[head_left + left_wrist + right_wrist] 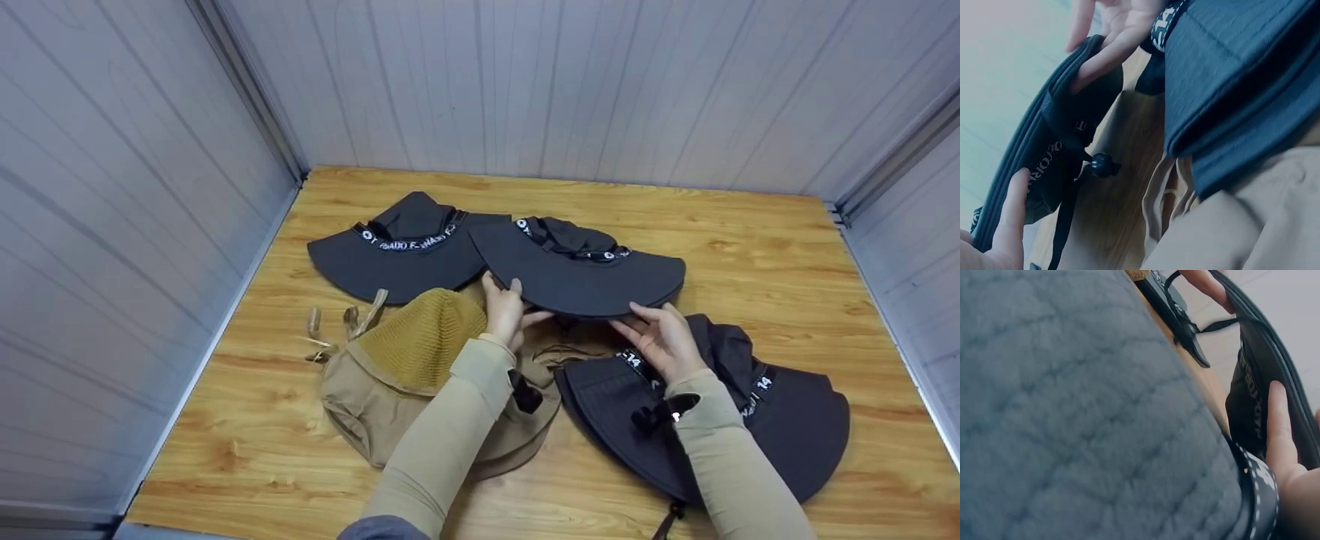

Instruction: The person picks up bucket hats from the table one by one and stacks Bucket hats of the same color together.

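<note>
Both hands grip the front brim edge of a dark bucket hat (577, 283), raised and tilted above the table, with a lettered band around its crown. My left hand (505, 311) pinches the brim's left part, thumb above and fingers beneath. Toward the brim's right end, my right hand (664, 341) holds it the same way. The underside of the hat (1039, 143) shows a cord with a round black toggle (1103, 165) in the left wrist view. In the right wrist view, a finger of the right hand (1292, 478) lies along the brim's underside.
Another dark hat (397, 274) lies at the back left, partly overlapped by the held one. A tan hat with a mustard knitted part (427, 337) sits below the left forearm. Under the right forearm lies a further dark hat (799, 427). Panel walls (480, 90) enclose the wooden table (757, 247).
</note>
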Tool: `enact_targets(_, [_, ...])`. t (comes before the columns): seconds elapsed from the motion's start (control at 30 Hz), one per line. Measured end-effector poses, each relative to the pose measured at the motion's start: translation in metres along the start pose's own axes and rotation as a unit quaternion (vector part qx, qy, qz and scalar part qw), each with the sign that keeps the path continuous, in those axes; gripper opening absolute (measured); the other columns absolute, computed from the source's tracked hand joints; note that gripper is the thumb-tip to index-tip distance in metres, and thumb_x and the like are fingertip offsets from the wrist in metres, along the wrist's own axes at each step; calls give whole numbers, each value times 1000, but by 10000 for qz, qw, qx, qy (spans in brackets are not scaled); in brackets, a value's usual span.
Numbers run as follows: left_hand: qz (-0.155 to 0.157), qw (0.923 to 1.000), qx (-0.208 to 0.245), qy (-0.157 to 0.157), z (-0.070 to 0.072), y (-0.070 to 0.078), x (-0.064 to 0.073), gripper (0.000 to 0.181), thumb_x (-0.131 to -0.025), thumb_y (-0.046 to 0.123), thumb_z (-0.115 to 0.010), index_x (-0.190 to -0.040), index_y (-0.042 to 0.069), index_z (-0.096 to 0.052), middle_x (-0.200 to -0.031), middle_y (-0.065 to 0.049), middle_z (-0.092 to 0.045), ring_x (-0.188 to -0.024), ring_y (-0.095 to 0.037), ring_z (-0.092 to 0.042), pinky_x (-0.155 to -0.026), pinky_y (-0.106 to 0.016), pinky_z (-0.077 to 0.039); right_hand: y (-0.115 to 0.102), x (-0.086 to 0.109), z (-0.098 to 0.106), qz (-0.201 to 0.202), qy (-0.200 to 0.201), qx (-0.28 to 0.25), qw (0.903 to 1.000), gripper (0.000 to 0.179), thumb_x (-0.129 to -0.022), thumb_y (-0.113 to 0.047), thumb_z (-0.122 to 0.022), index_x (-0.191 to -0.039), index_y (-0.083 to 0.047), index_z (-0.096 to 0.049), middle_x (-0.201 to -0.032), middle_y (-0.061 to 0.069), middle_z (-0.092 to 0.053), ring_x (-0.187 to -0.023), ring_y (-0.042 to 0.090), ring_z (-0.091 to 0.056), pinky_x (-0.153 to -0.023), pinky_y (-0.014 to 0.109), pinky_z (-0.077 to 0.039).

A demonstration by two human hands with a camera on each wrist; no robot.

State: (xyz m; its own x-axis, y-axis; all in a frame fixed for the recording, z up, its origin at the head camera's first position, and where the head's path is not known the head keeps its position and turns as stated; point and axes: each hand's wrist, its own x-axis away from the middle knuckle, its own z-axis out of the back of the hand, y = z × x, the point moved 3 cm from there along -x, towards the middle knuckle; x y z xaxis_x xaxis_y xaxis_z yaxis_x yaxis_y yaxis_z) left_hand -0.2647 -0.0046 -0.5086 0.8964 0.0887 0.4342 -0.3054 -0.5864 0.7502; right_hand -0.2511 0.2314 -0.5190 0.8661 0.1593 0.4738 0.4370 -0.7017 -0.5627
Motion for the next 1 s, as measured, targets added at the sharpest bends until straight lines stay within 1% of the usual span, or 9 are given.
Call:
enact_targets(0.1, [-97,9998,-172,76,4,3,-1,65,-108,10,-33,-159,26,4,-164,-19,-12,-133,-44,-47,-84,-60,-56,-1,-1,2,110,15,400,9991,52,-99,6,-48,-144,-13,-29,-103,5,-64,-93,21,-71,-90,39,-58])
enact_targets(0.17, [-130,9996,-247,104,5,5,-2,64,-108,10,-33,-159,25,2,-163,-18,-13,-135,-44,-45,-84,-62,-55,-1,-2,2,160,52,650,9977,40,-100,5,-49,-134,-10,-35,-105,4,-61,-92,20,-70,-89,37,-58])
enact_targets(0.27, [-66,9994,-300,137,6,5,-3,63,-108,11,-33,-159,25,-1,-163,-17,-15,-136,-43,-44,-86,-63,-54,1,-3,3,215,185,1094,9936,46,-100,4,-46,-141,-11,-30,-113,3,-51,-87,17,-69,-86,33,-58])
enact_targets(0.4, [195,9992,-280,201,6,3,-4,64,-107,11,-36,-160,23,0,-162,-18,-18,-135,-43,-45,-90,-60,-53,5,-6,5,225,402,1495,9877,68,-102,3,-42,-157,-14,-7,-121,5,-39,-80,15,-65,-84,29,-58])
enact_targets(0.53, [340,9987,-358,144,6,0,-4,64,-106,11,-40,-160,17,-5,-160,-19,-25,-136,-43,-43,-97,-60,-50,9,-11,10,167,546,1631,9850,76,-102,3,-41,-160,-16,5,-124,6,-36,-81,15,-61,-85,28,-58])
enact_targets(0.6, [315,9985,-451,62,6,0,-5,62,-105,11,-42,-159,15,-11,-159,-18,-28,-137,-42,-43,-101,-61,-47,11,-13,12,188,581,1665,9841,75,-102,3,-42,-160,-15,2,-122,6,-37,-79,15,-61,-85,28,-58])
enact_targets(0.77, [209,9985,-501,-41,6,0,-5,58,-103,11,-46,-155,8,-21,-155,-19,-34,-138,-38,-42,-109,-60,-40,16,-17,17,320,616,1729,9825,48,-101,4,-46,-144,-8,-27,-104,4,-51,-72,13,-64,-82,29,-59])
enact_targets(0.87, [314,9979,-569,32,7,1,-5,66,-102,13,-48,-157,6,-12,-161,-18,-23,-145,-35,-33,-114,-58,-34,18,-19,20,388,572,1811,9810,52,-100,4,-48,-147,-6,-27,-94,1,-58,-71,13,-67,-81,29,-60])
enact_targets(1.0, [520,9941,-949,122,6,2,-2,83,-102,17,-51,-158,7,9,-167,-13,3,-154,-31,-11,-121,-51,-25,21,-22,21,444,487,1915,9793,70,-100,5,-48,-158,-4,-9,-93,0,-59,-72,12,-70,-80,28,-60])
